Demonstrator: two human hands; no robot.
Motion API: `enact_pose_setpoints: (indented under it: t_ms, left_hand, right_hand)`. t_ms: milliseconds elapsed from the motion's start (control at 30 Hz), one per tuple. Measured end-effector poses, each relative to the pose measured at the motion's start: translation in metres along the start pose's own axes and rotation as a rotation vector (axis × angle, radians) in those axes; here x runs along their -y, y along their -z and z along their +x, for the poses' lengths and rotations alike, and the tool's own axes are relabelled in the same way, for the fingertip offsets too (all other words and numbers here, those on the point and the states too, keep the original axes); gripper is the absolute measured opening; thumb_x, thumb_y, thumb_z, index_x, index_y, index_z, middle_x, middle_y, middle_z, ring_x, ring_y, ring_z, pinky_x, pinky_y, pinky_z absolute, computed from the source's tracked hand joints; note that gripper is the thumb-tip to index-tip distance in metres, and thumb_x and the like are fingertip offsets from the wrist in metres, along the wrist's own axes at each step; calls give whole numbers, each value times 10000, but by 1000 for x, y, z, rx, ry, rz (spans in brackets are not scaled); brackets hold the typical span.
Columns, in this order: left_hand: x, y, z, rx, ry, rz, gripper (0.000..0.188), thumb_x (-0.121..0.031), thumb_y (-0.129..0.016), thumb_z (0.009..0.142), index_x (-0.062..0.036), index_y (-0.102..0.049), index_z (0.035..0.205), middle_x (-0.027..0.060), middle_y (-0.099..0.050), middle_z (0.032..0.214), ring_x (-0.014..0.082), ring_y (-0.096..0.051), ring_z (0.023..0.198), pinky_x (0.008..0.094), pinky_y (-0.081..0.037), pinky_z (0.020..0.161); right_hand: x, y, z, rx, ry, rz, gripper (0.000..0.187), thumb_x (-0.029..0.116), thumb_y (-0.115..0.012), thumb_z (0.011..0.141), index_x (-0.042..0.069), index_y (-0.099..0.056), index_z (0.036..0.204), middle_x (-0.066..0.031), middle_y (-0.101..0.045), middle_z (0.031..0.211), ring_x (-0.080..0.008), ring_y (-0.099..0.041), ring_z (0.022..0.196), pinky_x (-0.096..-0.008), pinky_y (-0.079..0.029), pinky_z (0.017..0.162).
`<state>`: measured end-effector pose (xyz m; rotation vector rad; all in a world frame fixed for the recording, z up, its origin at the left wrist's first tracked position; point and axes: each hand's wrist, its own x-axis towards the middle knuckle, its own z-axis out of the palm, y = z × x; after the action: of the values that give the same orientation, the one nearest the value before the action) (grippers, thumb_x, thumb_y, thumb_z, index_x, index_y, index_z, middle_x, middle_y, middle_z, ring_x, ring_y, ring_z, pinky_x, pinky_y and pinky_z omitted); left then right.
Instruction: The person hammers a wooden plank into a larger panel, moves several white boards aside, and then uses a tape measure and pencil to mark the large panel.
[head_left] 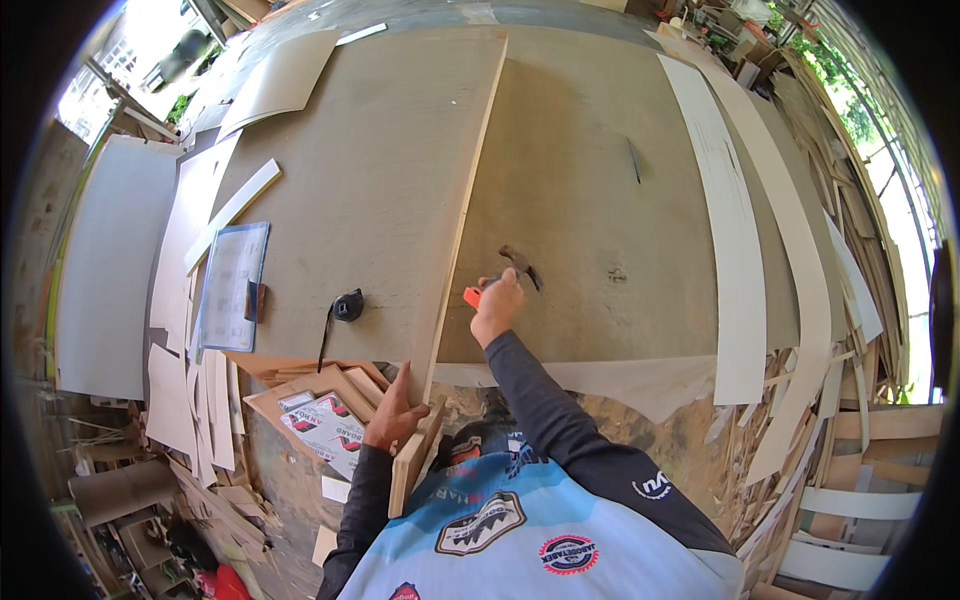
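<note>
Scrap-strewn brown floor (672, 437), broad tan worktable (590, 200), daylight through an opening (904, 255) at right.

The person wears a light-blue shirt (640, 565) with long, dark sleeves (545, 390) — a white marking (652, 487) on the right one; a dark-bordered badge (481, 522) and round, red-toothed emblem (569, 553) adorn it.

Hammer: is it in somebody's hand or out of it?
In: the hammer is in the right hand. Its dark head pokes out one side, its orange end the other.
</note>
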<state>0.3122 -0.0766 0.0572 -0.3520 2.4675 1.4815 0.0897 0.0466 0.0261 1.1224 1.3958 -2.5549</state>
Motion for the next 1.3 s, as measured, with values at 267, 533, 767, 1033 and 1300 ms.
enact_pose_setpoints:
  t_ms: [267, 533, 767, 1033, 1300]
  left_hand:
    - [16, 4, -27, -1, 46, 3, 942, -80, -673, 667, 94, -185, 1454, 284, -359, 1440, 338, -323, 1376, 320, -252, 1123]
    - [-2, 5, -36, 17, 81, 20, 928, -102, -684, 680, 46, -200, 1458, 313, -411, 1374, 401, -384, 1311, 379, -302, 1093]
    - [9, 5, -42, 20, 20, 37, 925, -90, -683, 665, 47, -213, 1450, 306, -428, 1357, 399, -415, 1283, 384, -331, 1072]
    - [-5, 11, -51, 28, 87, 26, 944, -93, -701, 652, 54, -222, 1453, 310, -442, 1337, 381, -438, 1263, 362, -336, 1061]
    - [24, 4, -138, 33, 93, -67, 874, -144, -738, 647, 21, -334, 1405, 274, -551, 1235, 382, -537, 1164, 388, -422, 977]
  right_hand:
    - [1, -31, 28, 248, 64, -94, 288, 300, -465, 950, 93, -470, 749, -30, -507, 659, -135, -508, 524, -302, -433, 452]
    - [-17, -24, 21, 323, 154, -240, 334, 326, -447, 968, 42, -465, 794, -45, -491, 602, -127, -502, 491, -289, -418, 436]
    - [-12, -27, -13, 177, 35, 16, 320, 325, -465, 955, 60, -485, 777, -57, -528, 605, -134, -470, 430, -285, -408, 413]
    - [-19, -27, -10, 113, 13, -17, 346, 348, -473, 951, 15, -483, 858, -71, -528, 617, -153, -498, 427, -295, -408, 377]
    - [0, -9, 36, 34, -18, 208, 241, 301, -501, 932, 81, -490, 833, -48, -524, 666, -159, -523, 507, -313, -430, 431]
